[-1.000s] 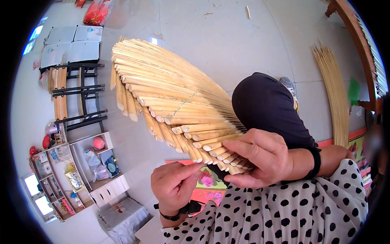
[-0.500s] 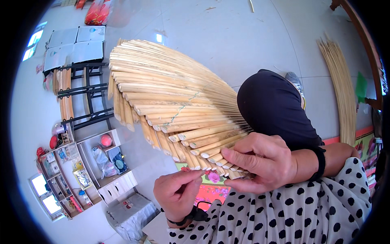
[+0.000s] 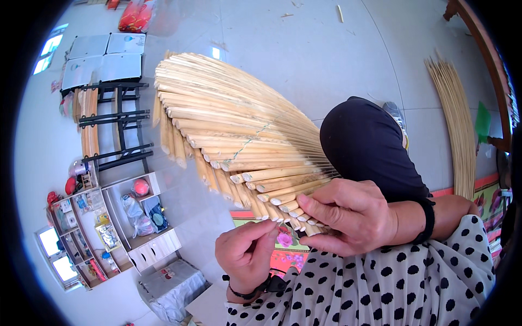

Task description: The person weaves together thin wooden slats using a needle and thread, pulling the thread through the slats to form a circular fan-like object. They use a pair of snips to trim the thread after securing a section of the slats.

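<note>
While I watch through the head camera, the only view I have, a fan-shaped bundle of pale wooden sticks (image 3: 239, 136) fills the middle of the frame, its cut ends stepping down in a row toward the lower right and its long ends spreading up and to the left over the grey floor (image 3: 326, 49). The right hand (image 3: 353, 217) closes over the gathered narrow end of the fan, fingers curled across the stick ends and thumb underneath, gripping them firmly. The left hand (image 3: 247, 252) sits just below and to the left, thumb and forefinger pressed together in a pinch right beside the lowest stick ends; whether anything thin lies between those fingertips I cannot tell. A thin pale-green thread (image 3: 250, 142) crosses the sticks partway along the fan. Both wrists wear dark bands, and the sleeves and lap are white cloth with black dots (image 3: 391, 288). Behind the right hand rises a knee in black cloth (image 3: 364, 141). A loose sheaf of long thin canes (image 3: 454, 114) lies on the floor at the right, well apart from the hands. At the left stand a dark metal rack (image 3: 117, 125) and a white shelf unit (image 3: 136, 217) holding small packets and a red ball. A floral mat (image 3: 283, 247) shows between the two hands.
</note>
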A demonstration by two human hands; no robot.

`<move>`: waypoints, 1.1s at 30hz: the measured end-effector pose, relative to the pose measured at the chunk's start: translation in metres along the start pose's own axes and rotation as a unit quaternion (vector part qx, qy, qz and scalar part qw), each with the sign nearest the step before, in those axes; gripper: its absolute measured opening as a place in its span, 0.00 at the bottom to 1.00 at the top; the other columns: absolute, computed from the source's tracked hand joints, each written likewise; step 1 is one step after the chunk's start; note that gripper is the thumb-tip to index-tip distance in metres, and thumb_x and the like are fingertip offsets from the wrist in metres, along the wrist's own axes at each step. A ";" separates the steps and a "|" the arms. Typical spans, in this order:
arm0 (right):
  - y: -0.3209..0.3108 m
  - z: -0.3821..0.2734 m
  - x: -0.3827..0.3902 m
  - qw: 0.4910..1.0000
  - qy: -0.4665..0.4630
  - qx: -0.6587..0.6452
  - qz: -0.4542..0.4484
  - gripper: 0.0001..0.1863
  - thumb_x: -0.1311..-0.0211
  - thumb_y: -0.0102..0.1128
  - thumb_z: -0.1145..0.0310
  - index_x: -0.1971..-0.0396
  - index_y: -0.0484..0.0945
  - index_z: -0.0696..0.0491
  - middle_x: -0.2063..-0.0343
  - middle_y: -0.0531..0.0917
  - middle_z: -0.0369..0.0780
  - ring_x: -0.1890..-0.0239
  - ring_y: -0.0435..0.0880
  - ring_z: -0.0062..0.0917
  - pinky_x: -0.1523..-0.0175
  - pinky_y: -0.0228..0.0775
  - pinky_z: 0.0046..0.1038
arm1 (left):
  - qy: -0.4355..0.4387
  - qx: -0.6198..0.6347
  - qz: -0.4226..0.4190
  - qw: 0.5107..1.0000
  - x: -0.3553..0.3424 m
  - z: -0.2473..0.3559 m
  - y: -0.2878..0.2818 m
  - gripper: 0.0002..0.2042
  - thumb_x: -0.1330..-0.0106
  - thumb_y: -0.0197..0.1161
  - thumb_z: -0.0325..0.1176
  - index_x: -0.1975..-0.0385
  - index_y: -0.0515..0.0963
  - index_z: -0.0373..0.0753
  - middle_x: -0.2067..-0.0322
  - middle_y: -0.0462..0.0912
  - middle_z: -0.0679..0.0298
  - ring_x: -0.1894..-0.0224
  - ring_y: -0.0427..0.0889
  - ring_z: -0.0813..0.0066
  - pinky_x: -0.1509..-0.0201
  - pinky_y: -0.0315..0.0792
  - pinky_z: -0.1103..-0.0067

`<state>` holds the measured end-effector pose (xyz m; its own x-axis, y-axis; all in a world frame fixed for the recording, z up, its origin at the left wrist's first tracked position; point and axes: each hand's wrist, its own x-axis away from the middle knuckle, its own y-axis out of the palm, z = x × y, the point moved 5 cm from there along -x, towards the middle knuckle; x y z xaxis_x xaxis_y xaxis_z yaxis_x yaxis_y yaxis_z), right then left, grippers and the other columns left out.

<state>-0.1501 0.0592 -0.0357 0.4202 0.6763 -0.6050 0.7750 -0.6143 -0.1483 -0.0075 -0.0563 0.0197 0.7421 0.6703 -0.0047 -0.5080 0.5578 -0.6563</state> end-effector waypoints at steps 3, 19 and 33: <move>0.001 0.003 0.002 1.000 -0.011 0.011 0.009 0.29 0.55 0.74 0.63 0.55 0.79 0.66 0.70 0.78 0.41 0.77 0.77 0.26 0.77 0.70 0.24 | 0.065 -0.010 0.013 0.998 -0.004 0.002 0.002 0.07 0.45 0.66 0.17 0.67 0.81 0.32 0.78 0.84 0.57 0.81 0.80 0.77 0.78 0.68 0.85; 0.002 0.005 0.006 0.999 -0.029 0.015 -0.004 0.30 0.54 0.75 0.62 0.53 0.79 0.66 0.68 0.79 0.42 0.77 0.78 0.26 0.76 0.72 0.24 | 0.047 -0.021 -0.014 0.999 -0.007 -0.003 0.009 0.04 0.42 0.66 0.21 0.70 0.77 0.31 0.80 0.83 0.58 0.83 0.79 0.75 0.80 0.68 0.84; -0.006 0.026 0.010 0.987 0.006 -0.158 -0.014 0.21 0.43 0.58 0.72 0.50 0.77 0.66 0.65 0.79 0.45 0.72 0.79 0.29 0.66 0.75 0.26 | 0.016 -0.104 -0.025 0.994 -0.004 -0.004 0.005 0.05 0.36 0.61 0.23 0.72 0.73 0.30 0.79 0.77 0.63 0.80 0.75 0.81 0.76 0.69 0.85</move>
<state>-0.1623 0.0593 -0.0613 0.4002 0.6979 -0.5940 0.8943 -0.4388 0.0870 -0.0112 -0.0581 0.0137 0.7795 0.6263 0.0098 -0.3711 0.4743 -0.7983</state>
